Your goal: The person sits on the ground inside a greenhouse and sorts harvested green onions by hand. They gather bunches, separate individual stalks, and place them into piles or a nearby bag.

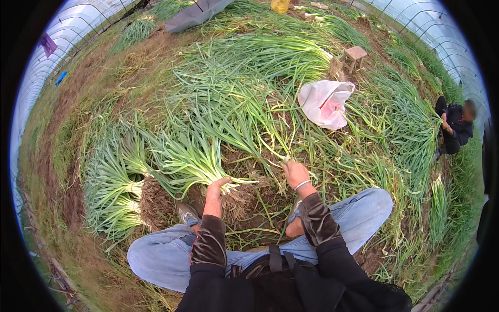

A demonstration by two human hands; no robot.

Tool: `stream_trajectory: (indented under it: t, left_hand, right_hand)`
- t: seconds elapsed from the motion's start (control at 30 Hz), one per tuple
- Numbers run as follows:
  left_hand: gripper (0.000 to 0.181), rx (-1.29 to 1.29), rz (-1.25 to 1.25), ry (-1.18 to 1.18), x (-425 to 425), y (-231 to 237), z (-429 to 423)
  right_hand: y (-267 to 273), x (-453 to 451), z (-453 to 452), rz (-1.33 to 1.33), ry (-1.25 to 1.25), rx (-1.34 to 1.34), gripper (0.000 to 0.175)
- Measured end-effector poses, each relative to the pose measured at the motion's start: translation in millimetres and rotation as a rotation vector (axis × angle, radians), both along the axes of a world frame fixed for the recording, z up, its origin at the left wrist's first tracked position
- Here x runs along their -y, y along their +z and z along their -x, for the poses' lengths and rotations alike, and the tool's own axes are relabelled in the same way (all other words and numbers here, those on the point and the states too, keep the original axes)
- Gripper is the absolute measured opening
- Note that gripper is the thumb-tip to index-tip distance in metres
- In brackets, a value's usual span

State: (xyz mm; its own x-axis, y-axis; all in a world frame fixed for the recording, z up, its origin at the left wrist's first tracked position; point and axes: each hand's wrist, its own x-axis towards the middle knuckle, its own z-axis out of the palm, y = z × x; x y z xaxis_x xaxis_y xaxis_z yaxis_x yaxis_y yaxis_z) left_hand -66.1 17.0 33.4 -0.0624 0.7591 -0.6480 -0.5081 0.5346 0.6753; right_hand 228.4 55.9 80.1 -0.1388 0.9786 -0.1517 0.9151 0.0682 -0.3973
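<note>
My left hand (215,192) is closed around a bunch of leek-like green plants (199,162) with pale stems. Its leaves fan up and left, and brown roots (236,201) hang below my fingers. One pale stalk (248,181) sticks out to the right of the bunch. My right hand (296,175) is closed at the pale lower end of a leafy stalk (277,150), whose leaves run up and left onto the loose pile (230,101). Left of my feet lie tied bundles (130,187), their matted roots (154,204) facing me.
A white plastic bag (327,103) sits on the leaves ahead, near a small wooden stool (355,56). Larger heaps of the plants (273,54) lie beyond. A grey trough-like container (199,15) and a yellow container (280,5) are farther off. Another person (456,126) sits at right, handling plants.
</note>
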Motion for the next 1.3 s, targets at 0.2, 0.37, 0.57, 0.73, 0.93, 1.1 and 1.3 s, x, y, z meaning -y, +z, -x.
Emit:
stream_trajectory:
  t: [0.2, 0.37, 0.57, 0.73, 0.93, 1.1, 1.3]
  left_hand:
    - [0.022, 0.037, 0.007, 0.004, 1, -39, 6]
    - [0.029, 0.163, -0.048, -0.089, 17, -32, 11]
    - [0.037, 0.288, -0.202, -0.034, 18, -31, 14]
    - [0.028, 0.173, -0.140, -0.063, 26, -14, -3]
    - [0.032, 0.231, -0.084, 0.065, 33, 15, -27]
    - [0.025, -0.027, 0.120, -0.048, 41, -21, -21]
    - [0.022, 0.135, 0.033, 0.046, 31, -39, -41]
  right_hand:
    - [-18, 38, 72, 0.173, 0.465, -0.270, 0.044]
    - [33, 12, 28, 0.831, -0.096, -1.298, 0.029]
    - [131, -17, -95, -0.338, -0.523, -2.380, 0.030]
    - [199, -21, 5, -0.739, -0.231, -1.407, 0.021]
    - [37, 3, 114, 0.371, 0.461, -0.011, 0.037]
    - [19, 29, 116, 0.476, 0.380, 0.107, 0.065]
    - [-22, 2, 117, 0.918, 0.433, -0.233, 0.123]
